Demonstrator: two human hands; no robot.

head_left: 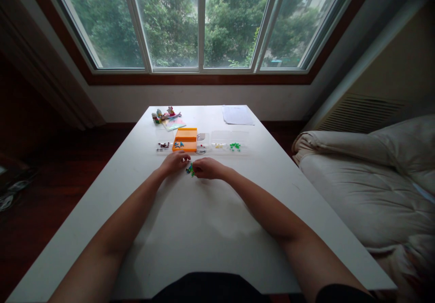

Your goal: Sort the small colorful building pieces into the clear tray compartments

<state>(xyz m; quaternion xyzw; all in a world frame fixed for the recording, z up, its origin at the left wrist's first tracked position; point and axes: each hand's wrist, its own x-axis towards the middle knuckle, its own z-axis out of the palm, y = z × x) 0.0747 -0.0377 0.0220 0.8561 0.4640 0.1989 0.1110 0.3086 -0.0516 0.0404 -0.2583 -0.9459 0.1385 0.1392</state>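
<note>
Both hands meet over a small pile of tiny green and blue pieces [189, 170] on the white table [210, 230]. My left hand [174, 162] is at the pile's upper left, fingers curled in towards the thumb; anything between the tips is too small to make out. On the right side, my right hand [210, 168] is closed with its fingertips down at the pieces, partly covering them. What it pinches is hidden. Just beyond my left hand lies an open orange case [186, 134] with small blue pieces [178, 144] in its near half.
Clear plastic boxes flank the case, holding dark pieces [163, 145], yellowish pieces [219, 146] and green pieces [235, 146]. Farther back are colourful figurines [166, 114], a pastel sheet [174, 122] and white papers [238, 114]. A cushioned sofa [367, 180] stands right of the table.
</note>
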